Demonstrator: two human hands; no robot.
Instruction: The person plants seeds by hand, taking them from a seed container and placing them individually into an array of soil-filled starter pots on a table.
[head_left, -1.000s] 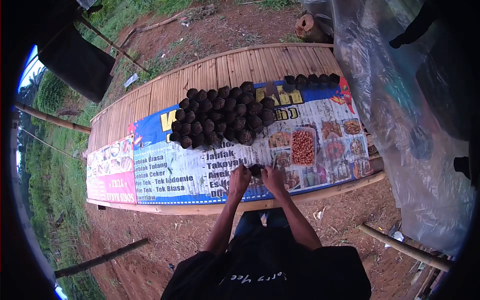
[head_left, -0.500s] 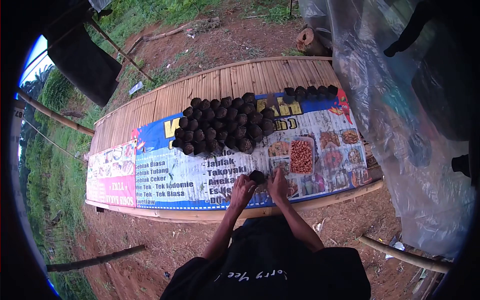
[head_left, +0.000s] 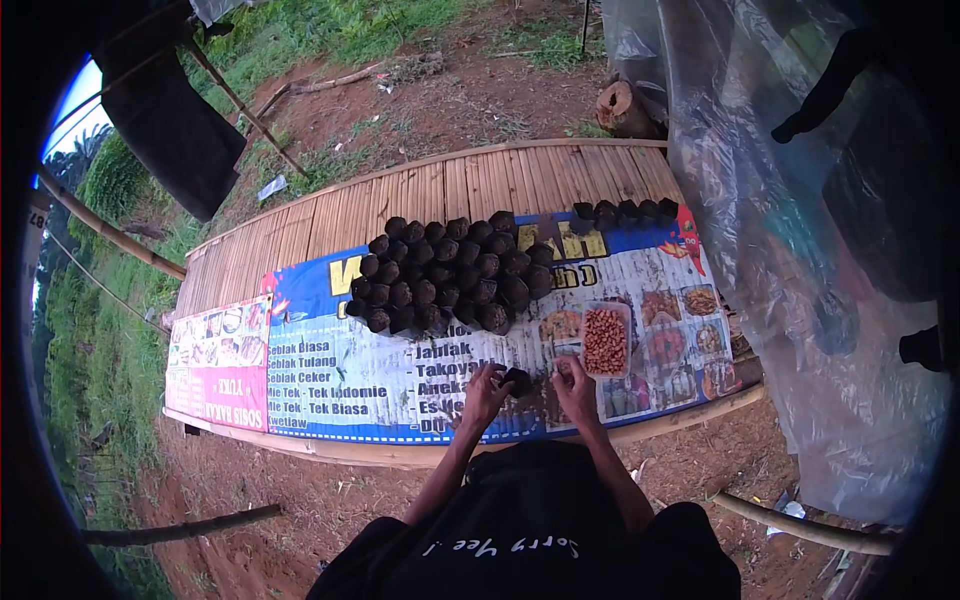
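Note:
My left hand [head_left: 486,393] rests beside a single black pot [head_left: 517,382], its fingers touching the pot's left side. My right hand [head_left: 574,386] is just right of that pot, with thumb and fingers pinched together; anything between them is too small to make out. A clear plastic box of reddish-brown seeds [head_left: 605,341] stands beyond and to the right of my right hand. Farther back, a cluster of dark, soil-filled pots [head_left: 440,270] covers the middle of the printed banner [head_left: 330,385].
Several more dark pots [head_left: 628,212] stand in a row at the back right of the bamboo table [head_left: 400,195]. Clear plastic sheeting [head_left: 740,250] hangs at the right. A cut log [head_left: 622,108] lies behind the table, and bamboo poles [head_left: 115,225] stand at the left.
The camera view has shifted, so the table appears lower. My right hand has moved slightly away from the single pot, toward the seed box, with its fingers pinched.

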